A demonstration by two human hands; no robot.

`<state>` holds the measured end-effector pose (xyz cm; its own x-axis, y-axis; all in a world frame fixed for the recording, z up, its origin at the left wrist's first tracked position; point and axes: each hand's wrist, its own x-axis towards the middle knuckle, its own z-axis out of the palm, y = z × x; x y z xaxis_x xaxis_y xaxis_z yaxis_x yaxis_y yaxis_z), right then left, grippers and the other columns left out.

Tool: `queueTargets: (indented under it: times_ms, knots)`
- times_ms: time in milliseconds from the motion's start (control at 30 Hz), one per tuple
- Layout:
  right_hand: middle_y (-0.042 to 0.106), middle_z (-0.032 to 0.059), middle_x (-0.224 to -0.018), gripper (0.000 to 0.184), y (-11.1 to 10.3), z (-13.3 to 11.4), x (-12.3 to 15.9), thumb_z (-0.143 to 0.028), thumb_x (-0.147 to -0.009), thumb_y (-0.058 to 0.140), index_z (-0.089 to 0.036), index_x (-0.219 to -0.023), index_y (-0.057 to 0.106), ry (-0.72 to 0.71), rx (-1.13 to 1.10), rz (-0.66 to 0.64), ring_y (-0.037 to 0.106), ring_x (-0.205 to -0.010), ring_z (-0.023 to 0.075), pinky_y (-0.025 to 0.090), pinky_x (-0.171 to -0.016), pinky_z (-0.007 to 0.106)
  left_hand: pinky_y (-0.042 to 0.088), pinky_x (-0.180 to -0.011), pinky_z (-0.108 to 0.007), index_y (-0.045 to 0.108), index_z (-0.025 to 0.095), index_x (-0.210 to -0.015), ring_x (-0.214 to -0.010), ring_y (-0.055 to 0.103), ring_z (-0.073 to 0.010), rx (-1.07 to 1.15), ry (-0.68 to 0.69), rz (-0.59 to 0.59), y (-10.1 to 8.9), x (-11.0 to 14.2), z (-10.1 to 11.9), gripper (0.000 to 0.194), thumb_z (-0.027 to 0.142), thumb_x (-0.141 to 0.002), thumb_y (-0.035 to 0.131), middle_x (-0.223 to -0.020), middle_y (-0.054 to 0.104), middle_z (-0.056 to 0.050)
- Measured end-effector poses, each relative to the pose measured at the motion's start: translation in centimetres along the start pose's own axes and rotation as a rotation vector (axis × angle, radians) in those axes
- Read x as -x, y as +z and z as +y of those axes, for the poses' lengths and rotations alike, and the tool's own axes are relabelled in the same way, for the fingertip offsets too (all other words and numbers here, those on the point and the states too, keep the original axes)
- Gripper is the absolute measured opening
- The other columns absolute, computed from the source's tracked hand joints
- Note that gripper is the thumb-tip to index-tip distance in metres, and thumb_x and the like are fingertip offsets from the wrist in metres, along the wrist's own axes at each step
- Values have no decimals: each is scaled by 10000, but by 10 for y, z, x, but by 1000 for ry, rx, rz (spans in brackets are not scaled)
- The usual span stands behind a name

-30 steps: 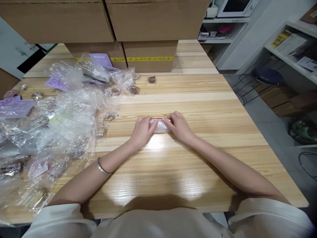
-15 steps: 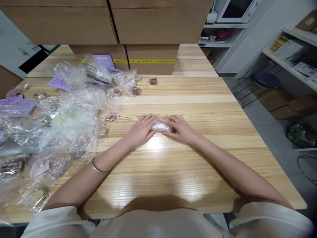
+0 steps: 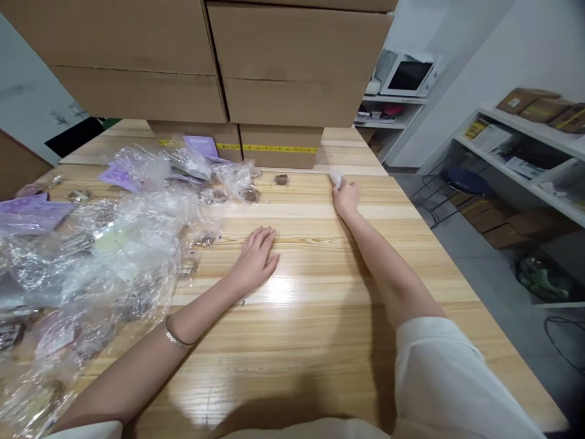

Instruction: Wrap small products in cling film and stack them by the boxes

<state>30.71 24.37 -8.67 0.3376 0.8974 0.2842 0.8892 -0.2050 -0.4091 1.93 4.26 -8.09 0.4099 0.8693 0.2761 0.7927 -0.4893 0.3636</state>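
Stretched toward the far right of the wooden table [image 3: 292, 329], my right hand [image 3: 347, 198] is closed on a clear plastic-wrapped bundle [image 3: 336, 178]. Most of that bundle is hidden by the fingers, and what is inside cannot be made out. My left hand [image 3: 256, 261] rests on the tabletop near the middle, fingers out and holding nothing. Left of it lies a wide heap of crumpled clear plastic bags [image 3: 141, 231]. A small dark wrapped item [image 3: 205, 239] sits at the heap's edge, nearest to my left fingers.
Large cardboard boxes [image 3: 297, 67] are stacked across the back of the table. In front of them are purple packets [image 3: 201, 146] and a small brown wrapped piece [image 3: 281, 180]. Beyond the table's right edge stand a blue stool [image 3: 466, 180], shelves and a microwave [image 3: 409, 74].
Both hands were together on the wrapped bundle at the table's middle. My right hand has carried it forward and right; my left hand has let go and stayed. The view has tilted up.
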Motion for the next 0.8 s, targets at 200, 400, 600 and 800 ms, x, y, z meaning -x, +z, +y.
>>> queueTargets:
  times_ms: [200, 400, 600, 800]
  knots:
    - [333, 328, -1499, 729, 44, -58, -41, -410, -947, 345, 38, -1508, 222, -31, -27, -105, 343, -1366, 384, 279, -1085, 543, 306, -1175, -516, 515, 115, -1337, -1432, 306, -326, -31, -34, -2, 0, -1, -7, 441, 327, -953, 473, -1453, 446, -182]
    - [237, 300, -1557, 789, 32, -55, -17, -399, -928, 389, -16, -1548, 87, -160, -31, -63, 318, -1409, 354, 302, -1100, 498, 300, -1170, -541, 572, 118, -1271, -1443, 288, -345, -101, -95, 55, -6, -4, -12, 397, 306, -931, 491, -1448, 455, -200]
    - [442, 251, -1397, 678, -4, -45, 83, -303, -884, 438, -72, -1503, 282, -432, -69, -120, 533, -1189, 358, 481, -939, 498, 144, -1187, -618, 584, 112, -1282, -1504, 56, -405, -269, -308, 182, -17, -16, -24, 422, 266, -897, 505, -1620, 175, -193]
    - [592, 200, -1250, 576, -33, -33, 159, -300, -903, 447, -73, -1430, 411, -654, -87, -244, 606, -1059, 323, 520, -901, 449, -5, -1212, -580, 582, 77, -1306, -1518, -9, -346, -331, -331, 116, -15, -52, -55, 488, 169, -848, 439, -1626, 204, -147]
